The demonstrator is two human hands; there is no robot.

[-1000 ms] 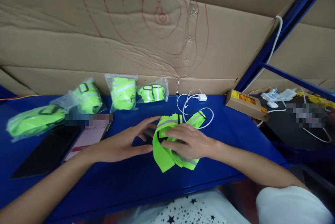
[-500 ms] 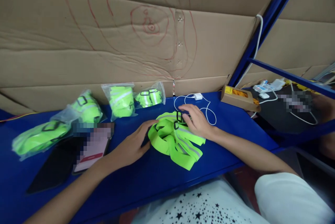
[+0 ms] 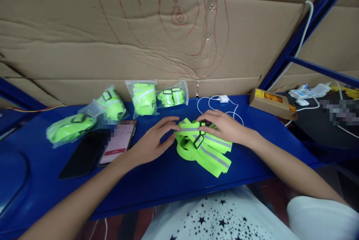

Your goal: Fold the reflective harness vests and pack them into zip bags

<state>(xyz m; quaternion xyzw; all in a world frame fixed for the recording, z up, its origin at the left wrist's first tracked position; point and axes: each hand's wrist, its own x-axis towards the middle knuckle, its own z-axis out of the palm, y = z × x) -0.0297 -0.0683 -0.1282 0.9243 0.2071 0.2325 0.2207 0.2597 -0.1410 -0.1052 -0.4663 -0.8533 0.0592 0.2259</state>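
A loose neon-green reflective strap vest (image 3: 204, 150) with grey stripes and black buckles lies bunched on the blue table (image 3: 168, 180). My left hand (image 3: 155, 140) pinches the vest's left end between thumb and fingers. My right hand (image 3: 224, 125) rests on its top edge, fingers curled on a strap near a black buckle.
Several bagged green vests (image 3: 144, 97) line the back by the cardboard wall (image 3: 140, 34). A dark phone (image 3: 84, 154) and a lit phone (image 3: 119, 142) lie to the left. A white charger cable (image 3: 221, 101) and a small cardboard box (image 3: 273, 103) sit to the right.
Both hands have shifted on the vest: the left now pinches its left end, the right moved onto the top strap. The vest has been folded more compactly. The camera view has shifted.
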